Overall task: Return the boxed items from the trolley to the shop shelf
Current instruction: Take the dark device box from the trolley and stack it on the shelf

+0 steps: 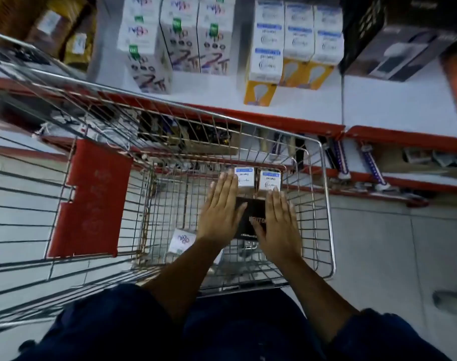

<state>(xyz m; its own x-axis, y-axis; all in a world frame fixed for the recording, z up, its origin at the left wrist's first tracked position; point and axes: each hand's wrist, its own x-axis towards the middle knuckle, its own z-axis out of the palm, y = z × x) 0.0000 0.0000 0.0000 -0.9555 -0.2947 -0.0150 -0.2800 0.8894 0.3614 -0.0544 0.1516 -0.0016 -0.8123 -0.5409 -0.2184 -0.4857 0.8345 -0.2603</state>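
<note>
Both my hands reach down into the wire trolley (326, 204). My left hand (221, 207) and my right hand (281, 222) lie flat against the two sides of a black box (251, 212), fingers straight. Just beyond the fingertips stand two small white bulb boxes (245, 177) (270, 179) in the trolley. A white box with a coloured logo (181, 239) lies at the trolley's near left, partly hidden by my left forearm. The white shop shelf (378, 108) above the trolley holds matching bulb boxes (297, 45) and logo boxes (183, 35).
A large black carton (402, 40) stands at the shelf's right. The trolley's red child-seat flap (92, 201) is on the left. Red-edged lower shelves (404, 162) carry small goods. Grey floor tiles (391, 256) lie to the right.
</note>
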